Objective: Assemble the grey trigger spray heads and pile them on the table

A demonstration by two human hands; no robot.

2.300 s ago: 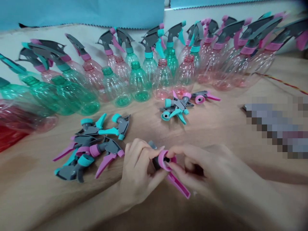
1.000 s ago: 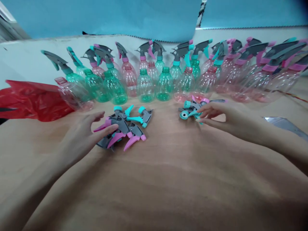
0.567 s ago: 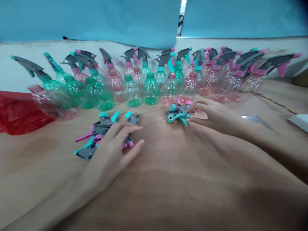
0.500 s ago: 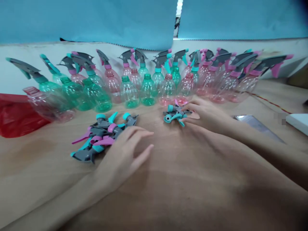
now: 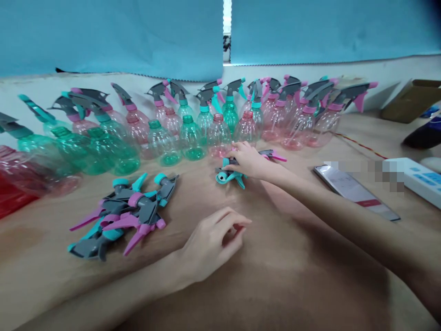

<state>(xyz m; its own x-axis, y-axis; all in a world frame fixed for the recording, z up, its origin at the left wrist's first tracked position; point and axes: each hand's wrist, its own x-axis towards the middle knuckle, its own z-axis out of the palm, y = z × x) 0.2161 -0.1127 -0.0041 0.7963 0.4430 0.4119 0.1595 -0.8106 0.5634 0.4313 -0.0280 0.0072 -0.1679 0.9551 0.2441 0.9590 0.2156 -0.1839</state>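
My left hand (image 5: 215, 241) hovers low above the table, thumb and fingertips drawn together with nothing visible in them. To its left lies a pile of loose trigger spray heads (image 5: 148, 209), grey with pink or turquoise collars and triggers. My right hand (image 5: 253, 161) reaches over a smaller heap, its fingers bent down around a grey and turquoise trigger spray head (image 5: 225, 174); the thumb is mostly hidden. A pink-ended spray head (image 5: 275, 155) pokes out to the right of that hand. Just behind it stands an open-necked pink bottle (image 5: 218, 133).
Rows of green and pink clear bottles (image 5: 193, 138) line the wall, many with spray heads fitted, several open-necked. On the right are a phone (image 5: 354, 191), a white box (image 5: 418, 179), a cardboard box (image 5: 411, 101) and a dark object (image 5: 423, 133). A red bag (image 5: 15, 197) lies far left.
The view has turned right. My left hand has moved right, away from the left pile, and its fingers have come together. My right hand has slid left across the small heap.
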